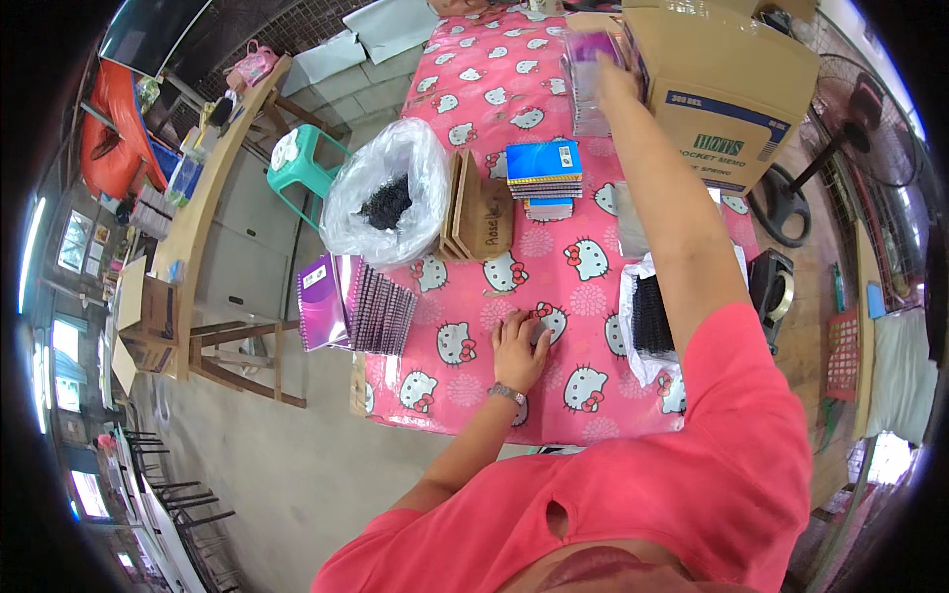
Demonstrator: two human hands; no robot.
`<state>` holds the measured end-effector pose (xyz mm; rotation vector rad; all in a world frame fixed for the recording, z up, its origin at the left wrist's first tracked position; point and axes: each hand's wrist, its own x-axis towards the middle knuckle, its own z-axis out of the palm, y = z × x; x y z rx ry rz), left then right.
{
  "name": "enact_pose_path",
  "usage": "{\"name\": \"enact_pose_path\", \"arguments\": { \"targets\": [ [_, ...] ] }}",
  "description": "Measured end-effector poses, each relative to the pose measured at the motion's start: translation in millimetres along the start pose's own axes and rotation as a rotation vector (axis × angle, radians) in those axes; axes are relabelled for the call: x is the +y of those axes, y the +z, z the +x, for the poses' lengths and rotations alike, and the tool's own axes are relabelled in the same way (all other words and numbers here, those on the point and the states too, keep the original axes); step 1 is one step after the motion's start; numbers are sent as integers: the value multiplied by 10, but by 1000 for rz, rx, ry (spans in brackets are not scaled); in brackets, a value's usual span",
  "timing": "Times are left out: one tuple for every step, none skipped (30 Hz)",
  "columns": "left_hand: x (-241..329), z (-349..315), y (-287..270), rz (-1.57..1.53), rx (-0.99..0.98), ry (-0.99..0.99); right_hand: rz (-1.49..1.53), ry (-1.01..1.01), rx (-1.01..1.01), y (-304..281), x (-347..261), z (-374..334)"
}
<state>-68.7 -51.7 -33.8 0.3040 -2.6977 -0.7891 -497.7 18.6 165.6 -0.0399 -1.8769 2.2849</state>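
- Left hand (521, 348) lies flat, fingers spread, palm down on the pink cartoon-cat tablecloth (494, 89) near the near edge of the table; it grips nothing. A bracelet (507, 393) sits on that wrist.
- Right hand (611, 77) is stretched out to the far right part of the table, fingers closed around the top of a tall stack of clear-covered notebooks (590, 84) with a purple one uppermost.
- That stack stands just beside the large cardboard box (727, 94) at the far right corner, touching or nearly touching its left wall; which one, I cannot tell.
- Middle of the table: a stack of blue-covered notebooks (544, 178), with brown cardboard sheets (481, 212) standing on edge just to its left.
- Left edge: a clear plastic bag (381, 188) holding black spiral coils (386, 203).
- Near left corner: a row of spiral-bound purple notebooks (356, 314), overhanging the edge.
- Right edge, under the outstretched forearm: a second white bag with black coils (652, 316).
- Off the table to the right: a tape dispenser (776, 287) on a wooden surface and a floor fan (860, 128).
- Off the left side: a green plastic stool (297, 163) on the concrete floor.
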Motion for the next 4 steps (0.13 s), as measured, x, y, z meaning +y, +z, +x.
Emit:
{"name": "enact_pose_path", "arguments": {
  "targets": [
    [-29, -14, -5, 12, -2, -12, 42, 159, 80, 25, 140, -101],
    [-16, -2, -14, 11, -3, -10, 43, 227, 105, -12, 277, -20],
    [9, 7, -27, 5, -8, -3, 45, 296, 131, -47, 415, 58],
    [27, 12, -51, 4, -9, -2, 98, 363, 160, 10, 463, 99]
  ]
}}
